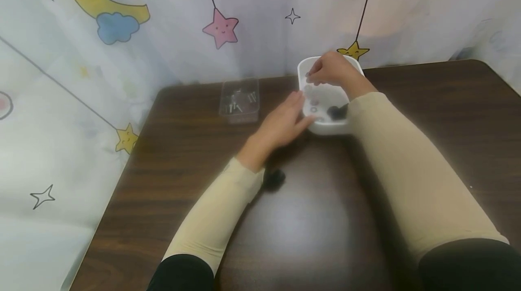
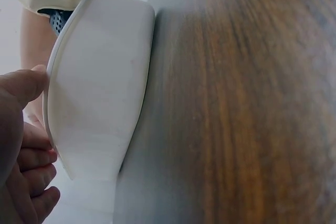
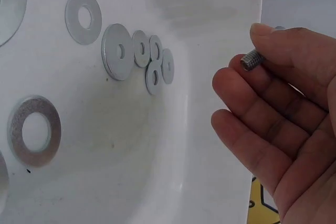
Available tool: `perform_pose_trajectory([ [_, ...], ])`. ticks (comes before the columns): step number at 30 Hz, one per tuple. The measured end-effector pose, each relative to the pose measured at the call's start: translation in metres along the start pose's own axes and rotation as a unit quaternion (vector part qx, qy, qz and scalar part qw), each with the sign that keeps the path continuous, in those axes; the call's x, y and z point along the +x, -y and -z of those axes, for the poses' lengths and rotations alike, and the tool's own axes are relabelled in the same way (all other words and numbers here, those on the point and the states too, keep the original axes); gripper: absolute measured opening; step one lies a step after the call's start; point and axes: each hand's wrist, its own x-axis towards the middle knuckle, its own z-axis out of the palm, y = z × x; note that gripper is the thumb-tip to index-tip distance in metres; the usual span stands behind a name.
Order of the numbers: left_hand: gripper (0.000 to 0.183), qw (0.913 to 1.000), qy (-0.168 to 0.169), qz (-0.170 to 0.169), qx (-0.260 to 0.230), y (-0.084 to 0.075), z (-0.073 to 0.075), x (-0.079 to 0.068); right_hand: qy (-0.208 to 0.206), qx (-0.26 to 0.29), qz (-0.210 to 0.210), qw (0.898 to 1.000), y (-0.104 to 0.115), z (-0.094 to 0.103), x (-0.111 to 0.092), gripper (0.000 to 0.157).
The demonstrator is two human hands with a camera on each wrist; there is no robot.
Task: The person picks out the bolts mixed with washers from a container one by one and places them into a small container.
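A white plastic tub (image 1: 328, 128) stands near the back edge of the table. My right hand (image 1: 331, 71) is over its inside, pinching a small metal screw (image 3: 253, 60) between thumb and index finger. Only the threaded end and a bit of the head of the screw show. Several flat washers (image 3: 117, 52) lie in the tub below and beside that hand, some overlapping. At the tub's near left corner, my left hand (image 1: 282, 121) rests on the rim with its fingers extended and thumb apart. The left wrist view shows its thumb (image 2: 31, 83) touching the rim.
A clear plastic box (image 1: 240, 116) holding several screws (image 1: 232, 107) stands left of the tub. The dark wood table (image 1: 293, 227) extends to the front and right. Behind it hangs a white curtain (image 1: 260, 55) printed with stars and clouds.
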Motion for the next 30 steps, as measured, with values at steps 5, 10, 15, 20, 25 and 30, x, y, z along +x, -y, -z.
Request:
perform_pose_trajectory([
  [5, 0.076, 0.9999, -0.011, -0.007, -0.007, 0.001, 0.003, 0.0, -0.018, 0.01, 0.008, 1.0, 0.003, 0.003, -0.003, 0.038],
  [10, 0.073, 0.999, -0.038, -0.013, -0.02, 0.002, 0.008, -0.002, -0.024, 0.019, 0.005, 1.0, 0.007, 0.005, -0.006, 0.04],
  [15, 0.075, 0.9987, -0.041, 0.01, -0.029, 0.005, 0.016, -0.005, -0.034, 0.019, 0.013, 0.999, 0.01, 0.005, -0.006, 0.039],
  [20, 0.075, 0.9981, -0.038, 0.027, -0.041, 0.008, 0.023, -0.008, -0.047, 0.023, 0.017, 0.998, 0.012, 0.004, -0.007, 0.04],
  [25, 0.076, 0.9972, -0.053, 0.025, -0.047, 0.014, 0.026, -0.009, -0.065, 0.028, 0.03, 0.997, 0.016, 0.002, -0.007, 0.039],
  [30, 0.079, 0.9958, -0.06, 0.035, -0.06, 0.02, 0.029, -0.01, -0.077, 0.024, 0.046, 0.996, 0.022, -0.001, -0.009, 0.036],
])
